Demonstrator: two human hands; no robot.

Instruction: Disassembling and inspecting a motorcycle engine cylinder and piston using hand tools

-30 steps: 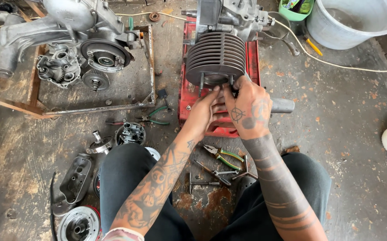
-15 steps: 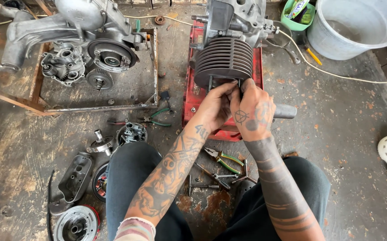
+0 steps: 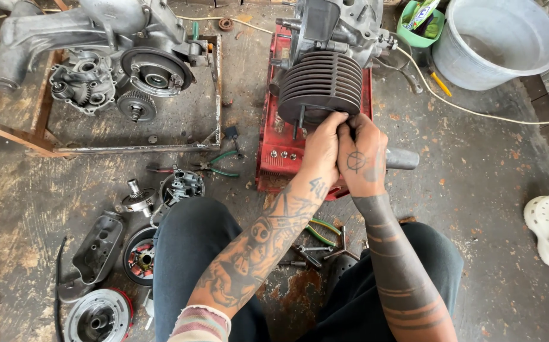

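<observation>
dark ribbed engine cylinder point(image 3: 321, 85), greasy, on red stand point(image 3: 274, 155).

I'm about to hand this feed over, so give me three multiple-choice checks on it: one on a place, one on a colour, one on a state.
1. Where does the finned cylinder sit?
A. on the red stand
B. in the grey tub
C. on the person's lap

2. What colour are the handles of the pliers on the floor left of the stand?
A. yellow
B. green
C. blue

3. How are the hands placed?
A. both resting on the knees
B. one lifting the tub
C. left hand and right hand together at the cylinder's near end

Answers: 1 A, the cylinder lies over the red stand. 2 B, the handles show green. 3 C, both hands press side by side against the lower fins.
</observation>
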